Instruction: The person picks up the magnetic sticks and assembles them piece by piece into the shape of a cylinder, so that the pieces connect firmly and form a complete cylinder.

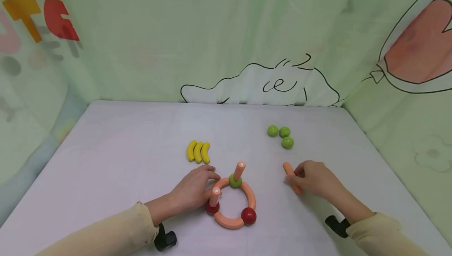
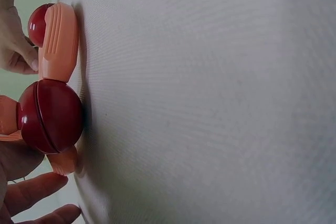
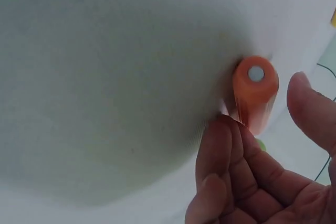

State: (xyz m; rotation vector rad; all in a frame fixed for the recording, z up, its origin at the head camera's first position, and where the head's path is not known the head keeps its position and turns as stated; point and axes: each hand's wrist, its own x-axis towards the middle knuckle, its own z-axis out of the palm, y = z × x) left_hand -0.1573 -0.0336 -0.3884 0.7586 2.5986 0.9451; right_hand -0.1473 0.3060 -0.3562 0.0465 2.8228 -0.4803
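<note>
Its wrist view's edge crops the left hand (image 2: 26,195). The right hand (image 3: 262,182) partly hides a green piece (image 3: 261,145), perhaps a ball.

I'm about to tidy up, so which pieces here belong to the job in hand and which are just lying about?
Probably in the job:
ball-and-arc ring
its two upright orange rods
loose orange rod at the right hand

Apparently lying about, perhaps spares:
three curved yellow rods
three loose green balls
</note>
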